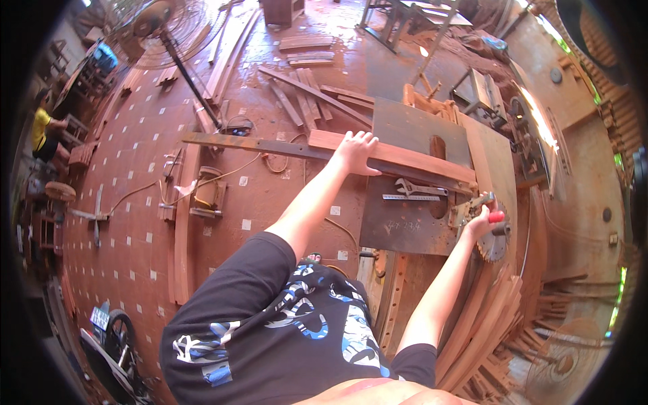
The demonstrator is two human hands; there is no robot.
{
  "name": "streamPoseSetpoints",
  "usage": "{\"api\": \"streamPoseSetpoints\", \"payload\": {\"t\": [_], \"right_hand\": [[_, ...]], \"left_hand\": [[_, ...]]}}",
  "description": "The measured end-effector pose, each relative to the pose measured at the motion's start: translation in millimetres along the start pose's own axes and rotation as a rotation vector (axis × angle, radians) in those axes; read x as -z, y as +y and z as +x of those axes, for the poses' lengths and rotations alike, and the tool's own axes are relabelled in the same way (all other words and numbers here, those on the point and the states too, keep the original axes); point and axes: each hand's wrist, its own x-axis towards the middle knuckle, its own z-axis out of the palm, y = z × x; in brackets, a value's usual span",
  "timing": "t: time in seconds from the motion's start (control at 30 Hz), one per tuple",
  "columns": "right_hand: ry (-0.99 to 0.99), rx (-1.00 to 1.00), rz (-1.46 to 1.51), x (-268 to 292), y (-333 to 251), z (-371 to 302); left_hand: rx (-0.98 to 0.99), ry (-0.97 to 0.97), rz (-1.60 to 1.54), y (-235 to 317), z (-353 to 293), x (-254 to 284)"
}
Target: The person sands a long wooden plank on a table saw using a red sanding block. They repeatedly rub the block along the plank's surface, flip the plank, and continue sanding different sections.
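My left hand [354,154] is closed over a reddish wooden board [418,160], its fingers across the top and its thumb on the near side. The board lies along a long dark metal rail [256,144] that crosses a dark metal plate [398,226]. My right hand [480,224] is closed at a clamp with a red handle [497,217], at the board's right end. Just below that hand is a toothed circular saw blade [491,247]; I cannot tell whether it turns. An adjustable wrench [418,189] and a steel ruler [412,198] lie on the plate.
A standing fan [152,20] is at the far left, with loose planks [307,91] on the floor ahead. Cables [229,174] trail across the tiles. Cut strips [479,324] are stacked at the lower right. A person in yellow [42,125] sits far left; a motorbike [118,354] stands lower left.
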Motion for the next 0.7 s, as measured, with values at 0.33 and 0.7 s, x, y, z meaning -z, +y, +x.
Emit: {"api": "streamPoseSetpoints", "payload": {"t": [0.33, 0.7], "right_hand": [[0.028, -0.007, 0.003, -7, -4, -3], [-0.033, -0.051, 0.041, -3, 3, 3]], "left_hand": [[-0.003, -0.018, 0.006, -2, 3, 0], [0.250, -0.064, 0.172, 15, -11, 12]]}}
